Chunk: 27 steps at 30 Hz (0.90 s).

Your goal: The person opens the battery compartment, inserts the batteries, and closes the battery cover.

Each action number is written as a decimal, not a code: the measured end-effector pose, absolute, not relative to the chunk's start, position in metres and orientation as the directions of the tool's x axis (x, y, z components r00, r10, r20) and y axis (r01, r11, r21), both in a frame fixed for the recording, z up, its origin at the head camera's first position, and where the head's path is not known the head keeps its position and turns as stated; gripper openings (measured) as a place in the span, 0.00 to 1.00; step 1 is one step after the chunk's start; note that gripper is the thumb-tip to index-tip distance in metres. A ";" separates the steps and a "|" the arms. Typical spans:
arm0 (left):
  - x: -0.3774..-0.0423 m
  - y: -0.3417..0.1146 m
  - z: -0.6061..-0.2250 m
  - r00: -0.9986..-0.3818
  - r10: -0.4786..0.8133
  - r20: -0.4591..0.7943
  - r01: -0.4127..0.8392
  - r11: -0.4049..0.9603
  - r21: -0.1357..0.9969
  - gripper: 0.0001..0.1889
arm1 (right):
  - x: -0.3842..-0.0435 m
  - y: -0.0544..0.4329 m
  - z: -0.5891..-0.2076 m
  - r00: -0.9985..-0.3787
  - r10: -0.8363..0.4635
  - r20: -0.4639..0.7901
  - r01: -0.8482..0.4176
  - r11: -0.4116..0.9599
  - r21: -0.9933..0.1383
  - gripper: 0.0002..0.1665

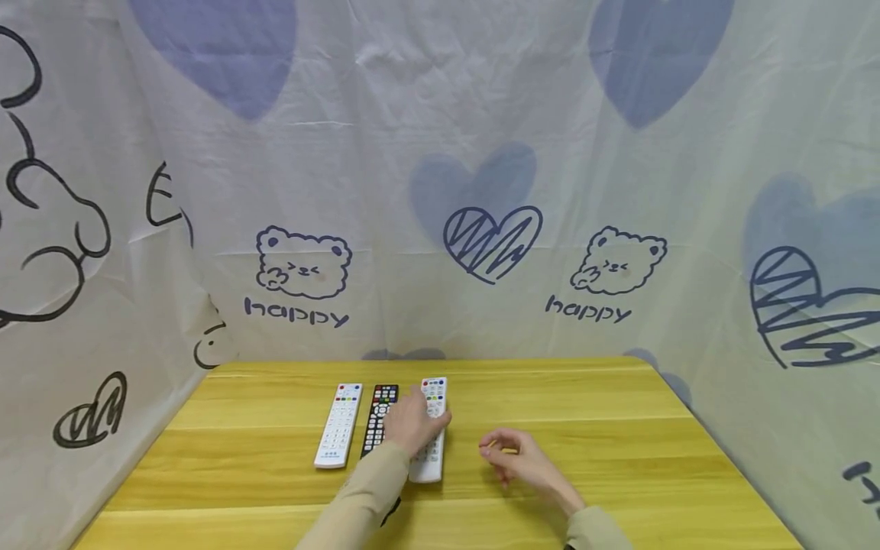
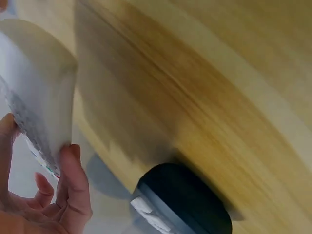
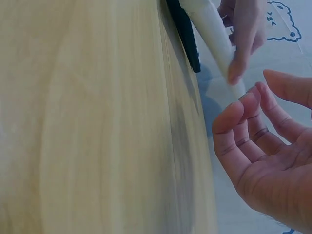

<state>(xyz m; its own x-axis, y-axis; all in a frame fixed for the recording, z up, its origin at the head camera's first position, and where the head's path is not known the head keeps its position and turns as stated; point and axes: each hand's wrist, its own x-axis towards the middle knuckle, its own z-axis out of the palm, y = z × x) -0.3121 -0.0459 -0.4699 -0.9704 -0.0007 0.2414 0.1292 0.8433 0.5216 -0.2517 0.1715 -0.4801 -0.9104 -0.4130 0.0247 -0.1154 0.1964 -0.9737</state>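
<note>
My left hand grips a white remote control by its sides, thumb on one edge and fingers on the other. In the left wrist view that white remote is tilted and raised off the wood. Just left of the hand lies a black remote control, partly hidden by the hand and sleeve. A second white remote control lies flat farther left. To the right of the held remote, my right hand hovers over the table with loosely curled fingers and nothing in them.
The wooden table has yellow-brown grain. Behind it and along both sides hangs a pale cloth printed with hearts and bears, meeting the table's back edge.
</note>
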 end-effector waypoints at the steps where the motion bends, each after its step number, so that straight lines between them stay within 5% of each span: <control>1: -0.314 -0.045 -0.471 -0.972 -0.008 0.236 0.113 0.863 0.492 0.30 | -0.252 0.172 -0.480 -0.911 -0.411 0.026 -0.118 0.201 -0.972 0.25; 18: -0.329 -0.034 -0.492 -0.968 -0.094 0.234 -0.006 0.937 0.349 0.32 | -0.252 0.176 -0.482 -0.919 -0.395 -0.002 -0.105 0.248 -0.963 0.23; 27: -0.319 -0.040 -0.490 -0.968 -0.047 0.246 0.032 0.951 0.309 0.41 | -0.252 0.178 -0.481 -0.929 -0.369 0.009 -0.117 0.274 -0.955 0.20</control>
